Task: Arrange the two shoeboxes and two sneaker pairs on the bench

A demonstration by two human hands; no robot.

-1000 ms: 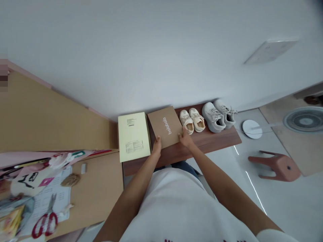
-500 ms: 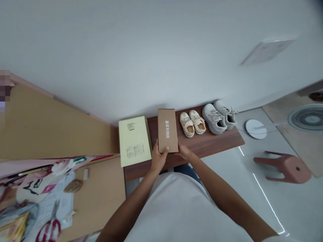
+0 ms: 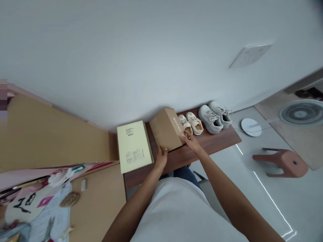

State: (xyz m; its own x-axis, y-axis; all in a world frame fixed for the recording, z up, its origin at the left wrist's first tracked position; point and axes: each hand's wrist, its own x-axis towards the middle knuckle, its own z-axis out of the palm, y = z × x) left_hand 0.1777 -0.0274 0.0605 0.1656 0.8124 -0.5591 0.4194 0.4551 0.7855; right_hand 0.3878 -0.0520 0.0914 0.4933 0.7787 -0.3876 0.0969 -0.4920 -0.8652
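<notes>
A brown cardboard shoebox [image 3: 165, 129] is tilted on the wooden bench, its broad plain face up and its printed face sloping to the right. My left hand [image 3: 161, 157] grips its near edge, thumb and fingers against the cardboard. At the near right corner, my right hand [image 3: 191, 141] holds the printed side. Just right of the box stand small cream shoes [image 3: 195, 123], one partly hidden by the box and my right hand. To the left lies a pale yellow box [image 3: 135, 146] with printed labels.
Larger grey-white sneakers [image 3: 214, 117] stand farther right on the wooden bench [image 3: 222, 139], which runs along a white wall. On the floor to the right are a pink stool [image 3: 294, 163] and a fan [image 3: 300, 112]. A cardboard-coloured table [image 3: 98, 191] with scissors [image 3: 49, 230] is at left.
The shoebox has been tipped to the right, so its printed face slopes right and a plain face shows. My right hand has shifted up along the printed side; my left stays at the near edge.
</notes>
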